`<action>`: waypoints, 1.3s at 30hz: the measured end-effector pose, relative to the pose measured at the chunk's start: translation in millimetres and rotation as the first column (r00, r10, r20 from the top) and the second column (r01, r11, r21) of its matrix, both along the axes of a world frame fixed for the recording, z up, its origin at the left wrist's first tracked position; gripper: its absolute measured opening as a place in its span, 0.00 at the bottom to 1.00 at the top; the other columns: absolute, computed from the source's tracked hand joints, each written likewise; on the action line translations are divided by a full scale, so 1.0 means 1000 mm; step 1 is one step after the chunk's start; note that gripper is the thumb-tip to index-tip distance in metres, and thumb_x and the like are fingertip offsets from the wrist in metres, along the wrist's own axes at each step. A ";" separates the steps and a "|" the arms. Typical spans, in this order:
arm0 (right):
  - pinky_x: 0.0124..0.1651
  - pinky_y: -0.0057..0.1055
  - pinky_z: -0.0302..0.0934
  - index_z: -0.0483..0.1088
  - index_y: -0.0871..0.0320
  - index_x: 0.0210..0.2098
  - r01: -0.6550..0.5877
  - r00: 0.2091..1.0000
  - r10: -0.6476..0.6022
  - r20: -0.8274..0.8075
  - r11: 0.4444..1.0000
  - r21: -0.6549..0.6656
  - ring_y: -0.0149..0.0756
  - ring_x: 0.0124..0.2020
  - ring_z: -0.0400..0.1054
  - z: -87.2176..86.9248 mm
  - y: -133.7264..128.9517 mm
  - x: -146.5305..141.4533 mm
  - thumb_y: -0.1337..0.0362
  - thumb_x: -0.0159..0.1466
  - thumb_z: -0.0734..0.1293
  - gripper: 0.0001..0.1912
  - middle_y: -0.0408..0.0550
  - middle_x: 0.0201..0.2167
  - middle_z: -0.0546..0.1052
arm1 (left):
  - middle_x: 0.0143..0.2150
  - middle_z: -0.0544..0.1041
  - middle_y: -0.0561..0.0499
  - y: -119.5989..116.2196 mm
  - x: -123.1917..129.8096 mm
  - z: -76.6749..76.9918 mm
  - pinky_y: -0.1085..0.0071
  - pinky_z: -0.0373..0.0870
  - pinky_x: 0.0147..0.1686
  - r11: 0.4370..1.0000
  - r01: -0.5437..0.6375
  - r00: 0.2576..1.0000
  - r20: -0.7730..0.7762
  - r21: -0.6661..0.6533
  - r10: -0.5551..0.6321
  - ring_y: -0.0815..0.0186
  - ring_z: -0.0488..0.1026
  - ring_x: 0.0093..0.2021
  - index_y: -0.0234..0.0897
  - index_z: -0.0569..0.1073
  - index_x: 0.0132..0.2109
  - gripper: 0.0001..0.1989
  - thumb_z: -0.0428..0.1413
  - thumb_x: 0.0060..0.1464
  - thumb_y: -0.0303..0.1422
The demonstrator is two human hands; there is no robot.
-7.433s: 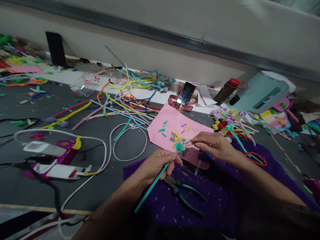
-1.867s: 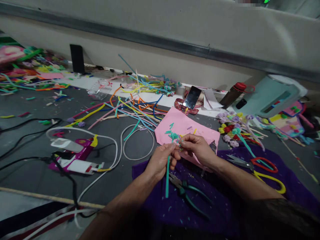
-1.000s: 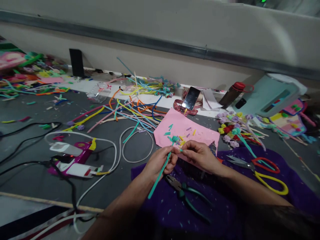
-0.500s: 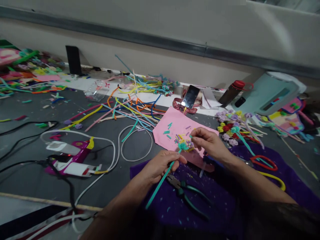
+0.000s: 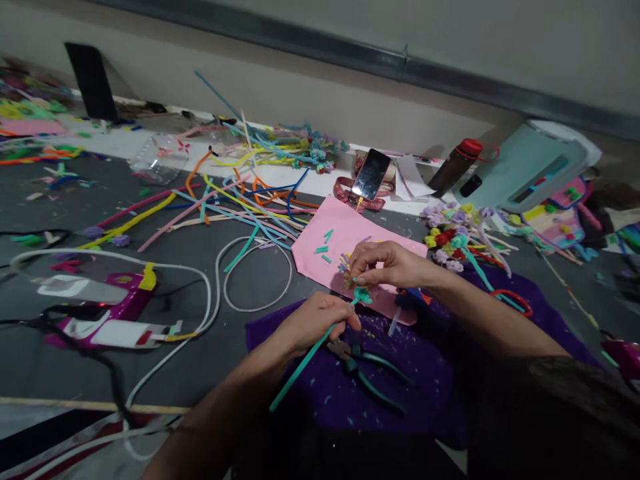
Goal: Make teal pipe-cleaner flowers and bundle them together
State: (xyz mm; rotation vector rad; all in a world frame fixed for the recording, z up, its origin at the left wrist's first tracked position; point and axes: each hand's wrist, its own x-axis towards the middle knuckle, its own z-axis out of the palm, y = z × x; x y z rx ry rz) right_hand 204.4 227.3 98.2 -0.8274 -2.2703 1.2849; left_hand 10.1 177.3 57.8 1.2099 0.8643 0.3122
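Observation:
My left hand (image 5: 323, 320) pinches a green pipe-cleaner stem (image 5: 303, 365) just below its curled green flower head (image 5: 362, 294). Fingers bent together, my right hand (image 5: 383, 263) is just above that head, over the pink sheet (image 5: 313, 233); whatever is between its fingertips is too small to make out. Short cut pieces (image 5: 321, 250) lie on the sheet, and a pile of others is partly covered by my right hand. Pliers (image 5: 373, 380) with dark green handles rest on the purple cloth (image 5: 425, 400) below my hands.
Long coloured pipe cleaners (image 5: 240, 207) spread at the back left. Two glue guns (image 5: 107, 313) and a looped white cable (image 5: 223, 267) lie left. Behind the sheet are a phone (image 5: 371, 175) and a bottle (image 5: 456, 167). Finished flowers (image 5: 445, 233) and red-handled scissors (image 5: 511, 302) are right.
My right hand has moved left and closer above the green flower head, now covering part of the pile of cut pieces. The whole view has shifted and tilted slightly.

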 end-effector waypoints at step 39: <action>0.35 0.31 0.60 0.72 0.57 0.35 0.366 0.931 -0.355 -0.088 0.912 0.184 0.32 0.31 0.66 -0.001 -0.046 0.001 0.68 0.59 0.63 0.06 0.46 0.29 0.73 | 0.19 0.72 0.55 0.002 -0.008 -0.003 0.82 0.49 0.06 0.908 -0.149 0.916 0.290 -0.391 0.276 0.78 0.61 0.10 0.30 0.71 0.35 0.15 0.54 0.50 0.40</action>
